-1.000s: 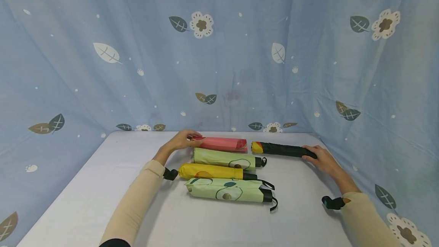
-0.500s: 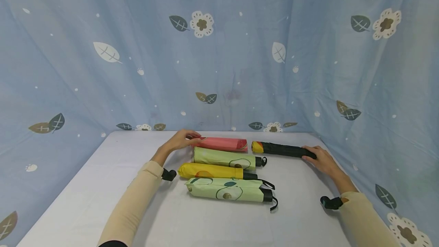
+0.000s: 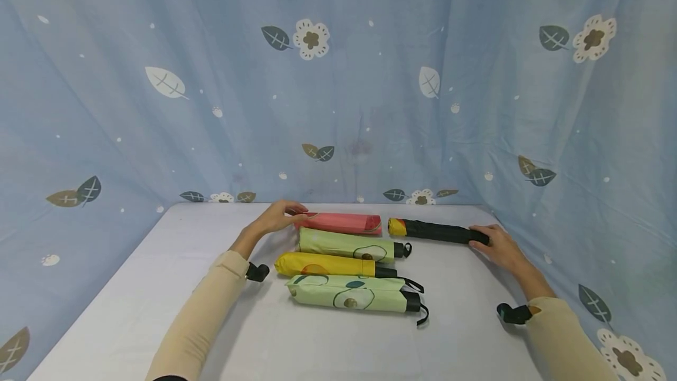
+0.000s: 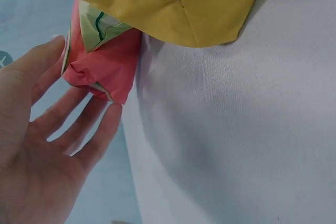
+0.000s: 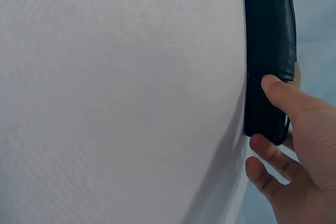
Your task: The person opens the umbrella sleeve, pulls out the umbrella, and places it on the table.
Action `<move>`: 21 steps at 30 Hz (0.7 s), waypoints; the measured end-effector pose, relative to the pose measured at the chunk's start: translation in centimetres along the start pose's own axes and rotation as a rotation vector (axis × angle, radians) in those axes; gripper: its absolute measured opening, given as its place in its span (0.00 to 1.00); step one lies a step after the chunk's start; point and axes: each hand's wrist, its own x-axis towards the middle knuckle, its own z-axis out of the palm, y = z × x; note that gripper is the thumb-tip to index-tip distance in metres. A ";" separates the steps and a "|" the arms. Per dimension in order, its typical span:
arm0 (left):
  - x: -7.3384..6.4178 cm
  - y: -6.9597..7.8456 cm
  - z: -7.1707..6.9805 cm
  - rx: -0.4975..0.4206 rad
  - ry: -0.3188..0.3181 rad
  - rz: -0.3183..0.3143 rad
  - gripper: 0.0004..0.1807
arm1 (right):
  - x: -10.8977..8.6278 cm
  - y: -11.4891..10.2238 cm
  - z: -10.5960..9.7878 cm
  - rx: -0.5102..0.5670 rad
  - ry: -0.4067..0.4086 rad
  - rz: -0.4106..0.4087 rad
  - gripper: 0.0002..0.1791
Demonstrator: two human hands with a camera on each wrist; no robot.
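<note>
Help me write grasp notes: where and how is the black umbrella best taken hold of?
Likely its right end, from the right, pinched across its narrow width: the black umbrella lies sideways, its yellow end close to the red umbrella.

The red umbrella [image 3: 341, 223] looks like thin, matt, crinkled cloth. The black umbrella [image 3: 439, 231] has a smooth, plastic-looking handle [image 5: 264, 109] and slightly glossy fabric. The worktop [image 3: 317, 346] shows a matt, finely textured surface; the curtain [image 3: 222, 34] is softly creased cloth.
</note>
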 end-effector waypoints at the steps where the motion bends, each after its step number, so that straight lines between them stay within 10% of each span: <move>1: 0.0 0.0 0.0 0.001 0.001 0.002 0.18 | 0.0 0.0 -0.1 0.004 -0.003 0.005 0.28; 21: -0.5 0.8 -0.5 0.019 0.014 0.015 0.19 | -0.1 -0.5 -1.2 0.028 0.003 0.026 0.30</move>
